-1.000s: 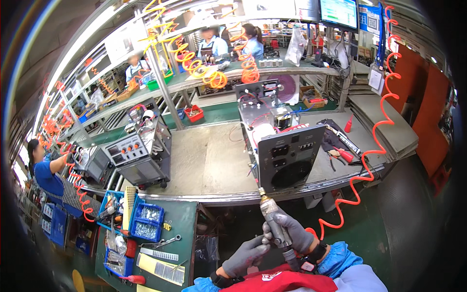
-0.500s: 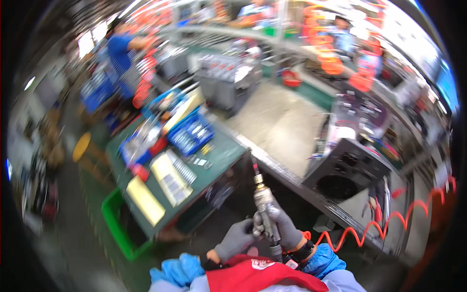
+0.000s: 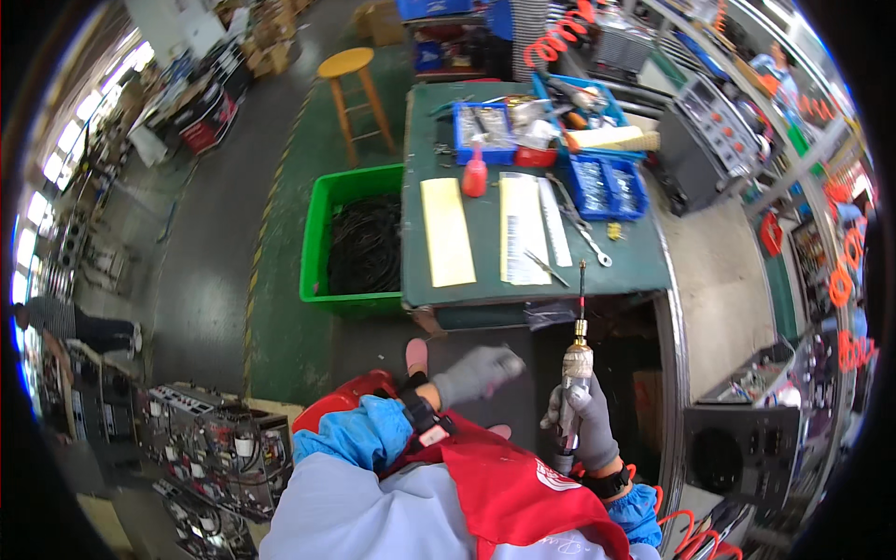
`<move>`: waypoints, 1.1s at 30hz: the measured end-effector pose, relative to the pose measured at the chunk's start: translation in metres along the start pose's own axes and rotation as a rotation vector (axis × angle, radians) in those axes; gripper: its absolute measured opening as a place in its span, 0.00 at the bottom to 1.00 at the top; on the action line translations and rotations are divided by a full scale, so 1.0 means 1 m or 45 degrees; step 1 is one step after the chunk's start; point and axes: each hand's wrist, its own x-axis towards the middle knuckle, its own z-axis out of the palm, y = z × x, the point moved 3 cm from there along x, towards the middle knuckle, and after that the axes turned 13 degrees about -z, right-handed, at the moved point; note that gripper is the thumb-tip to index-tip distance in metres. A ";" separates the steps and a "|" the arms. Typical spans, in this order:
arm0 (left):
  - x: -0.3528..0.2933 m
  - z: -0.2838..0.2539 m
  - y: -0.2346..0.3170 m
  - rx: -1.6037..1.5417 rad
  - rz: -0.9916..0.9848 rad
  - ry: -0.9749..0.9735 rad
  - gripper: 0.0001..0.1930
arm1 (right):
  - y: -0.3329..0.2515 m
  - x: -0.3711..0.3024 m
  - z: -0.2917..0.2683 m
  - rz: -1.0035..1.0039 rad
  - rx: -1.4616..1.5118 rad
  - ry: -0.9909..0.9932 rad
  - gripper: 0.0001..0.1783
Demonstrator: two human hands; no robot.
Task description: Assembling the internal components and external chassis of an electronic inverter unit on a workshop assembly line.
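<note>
In my right hand (image 3: 594, 422), gloved in grey, is a pneumatic screwdriver (image 3: 578, 364) with a metal body and brass-coloured collar. It stands nearly upright in the picture, its long thin bit pointing away from me beside the bench's front edge. The right fingers wrap around its body. My left hand (image 3: 479, 373), also grey-gloved, hovers apart from the tool in front of the green-topped bench (image 3: 467, 350). Its fingers are loosely bent and slightly blurred, with nothing visible in them.
On the bench lie yellow sheets (image 3: 448, 233), a wrench (image 3: 586, 233), a red bottle (image 3: 474, 175) and blue parts bins (image 3: 607, 187). A green crate (image 3: 317, 238) of black cables stands left of it. Behind is a yellow stool (image 3: 345, 63). At right sits a black speaker-like cabinet (image 3: 737, 455) near a coiled red hose (image 3: 691, 534).
The view has swung left, bringing the bench and green crate to the middle. My left hand has come away from the screwdriver, which stays in my right hand.
</note>
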 end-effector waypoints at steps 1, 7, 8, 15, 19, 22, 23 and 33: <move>0.002 -0.036 -0.012 -0.339 -0.032 0.122 0.15 | 0.007 0.016 0.012 0.018 -0.058 -0.042 0.30; 0.029 -0.270 -0.135 -0.931 -0.100 0.800 0.13 | 0.054 0.138 0.101 0.213 -0.129 -0.146 0.32; 0.041 -0.306 -0.163 -0.915 -0.217 0.933 0.12 | 0.065 0.164 0.117 0.227 -0.148 -0.155 0.32; 0.132 -0.469 -0.333 0.138 -0.620 1.388 0.18 | 0.149 0.321 0.190 0.341 -0.286 -0.047 0.34; 0.183 -0.523 -0.374 0.208 -0.907 1.145 0.20 | 0.175 0.364 0.200 0.385 -0.439 0.028 0.42; 0.214 -0.552 -0.398 0.340 -1.180 0.974 0.22 | 0.177 0.372 0.196 0.485 -0.569 0.110 0.57; 0.223 -0.559 -0.407 0.327 -1.207 0.958 0.22 | 0.179 0.371 0.194 0.431 -0.524 0.154 0.59; 0.263 -0.597 -0.481 -0.408 -1.372 1.083 0.27 | 0.174 0.357 0.160 0.501 -0.867 0.059 0.36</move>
